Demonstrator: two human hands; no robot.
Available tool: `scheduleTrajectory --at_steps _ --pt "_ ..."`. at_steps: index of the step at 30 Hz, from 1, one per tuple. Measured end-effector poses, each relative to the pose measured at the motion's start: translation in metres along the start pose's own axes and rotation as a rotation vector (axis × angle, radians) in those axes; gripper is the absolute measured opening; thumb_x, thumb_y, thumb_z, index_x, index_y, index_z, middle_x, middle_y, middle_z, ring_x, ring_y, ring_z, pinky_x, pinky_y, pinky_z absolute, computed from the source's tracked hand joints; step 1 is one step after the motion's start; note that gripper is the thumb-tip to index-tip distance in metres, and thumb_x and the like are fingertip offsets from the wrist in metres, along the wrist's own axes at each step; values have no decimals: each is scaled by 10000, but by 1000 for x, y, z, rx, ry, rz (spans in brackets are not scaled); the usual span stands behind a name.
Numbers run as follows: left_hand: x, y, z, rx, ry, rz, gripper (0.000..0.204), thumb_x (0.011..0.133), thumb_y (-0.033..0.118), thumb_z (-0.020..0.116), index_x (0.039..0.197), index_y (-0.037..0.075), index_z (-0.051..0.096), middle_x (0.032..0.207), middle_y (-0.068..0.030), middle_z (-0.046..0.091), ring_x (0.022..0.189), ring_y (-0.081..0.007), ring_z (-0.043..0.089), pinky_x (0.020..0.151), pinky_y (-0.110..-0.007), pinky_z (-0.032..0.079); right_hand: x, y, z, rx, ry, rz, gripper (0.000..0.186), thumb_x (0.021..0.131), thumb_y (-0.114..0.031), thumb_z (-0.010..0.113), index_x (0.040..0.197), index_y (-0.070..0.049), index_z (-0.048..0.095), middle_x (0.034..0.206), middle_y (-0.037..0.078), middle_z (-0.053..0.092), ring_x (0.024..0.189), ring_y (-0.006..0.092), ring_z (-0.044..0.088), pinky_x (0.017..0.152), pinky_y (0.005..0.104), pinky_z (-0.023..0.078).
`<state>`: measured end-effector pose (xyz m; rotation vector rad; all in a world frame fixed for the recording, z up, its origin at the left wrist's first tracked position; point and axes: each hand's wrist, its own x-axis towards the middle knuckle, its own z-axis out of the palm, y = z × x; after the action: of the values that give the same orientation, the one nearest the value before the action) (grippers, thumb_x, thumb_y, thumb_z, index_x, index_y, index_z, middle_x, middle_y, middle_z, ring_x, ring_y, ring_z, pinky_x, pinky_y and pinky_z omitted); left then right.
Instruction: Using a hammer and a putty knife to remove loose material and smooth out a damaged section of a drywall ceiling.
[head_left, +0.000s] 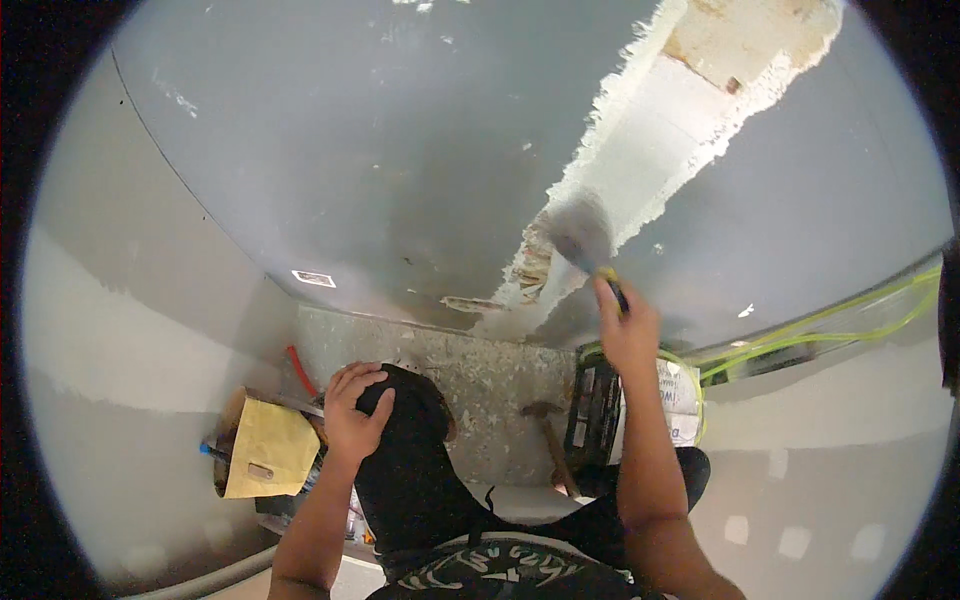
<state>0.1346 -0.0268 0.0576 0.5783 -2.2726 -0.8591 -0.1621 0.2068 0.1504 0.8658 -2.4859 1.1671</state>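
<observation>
My right hand (630,330) is closed round the black and yellow handle of a putty knife (583,245). Its wide blade, smeared by motion, lies over the lower part of a white stripped patch (640,140) on the grey wall (400,130). Ragged torn edges line this patch, and brownish bare spots show at its top and near the blade. On my bent left knee, in black trousers, my left hand (357,410) lies with fingers spread and nothing in it.
A hammer (550,445) lies on the speckled floor (490,400) between my legs. Beside my right forearm stands a black and white box (597,405), near yellow-green cable (850,335). A yellow tool pouch (270,450) sits at left, by a red-handled tool (300,370). Side walls close in on both sides.
</observation>
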Motion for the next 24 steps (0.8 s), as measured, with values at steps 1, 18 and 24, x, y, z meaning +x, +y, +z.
scheduleTrajectory --at_steps 1,18,24 --pt "-1 0 3 -5 -10 6 264 740 88 766 996 56 710 1115 -133 700 1108 -345 611 985 -437 460 24 -24 7 -23 -11 -20 352 960 -368 627 1000 -23 680 739 201 676 650 412 662 616 427 523" --pt "-7 -4 -2 33 1 -53 280 744 113 775 1014 78 710 1146 -116 695 1144 -349 596 1022 -449 436 -55 41 -4 -184 -92 142 408 934 -439 642 953 -37 710 780 225 678 733 429 670 652 468 521" --pt "-6 0 -3 32 10 -53 268 749 101 775 1007 66 709 1135 -122 694 1135 -355 595 1014 -455 442 40 -81 58 -148 -215 -85 459 944 -467 608 916 -14 678 756 251 652 718 462 639 654 513 503"
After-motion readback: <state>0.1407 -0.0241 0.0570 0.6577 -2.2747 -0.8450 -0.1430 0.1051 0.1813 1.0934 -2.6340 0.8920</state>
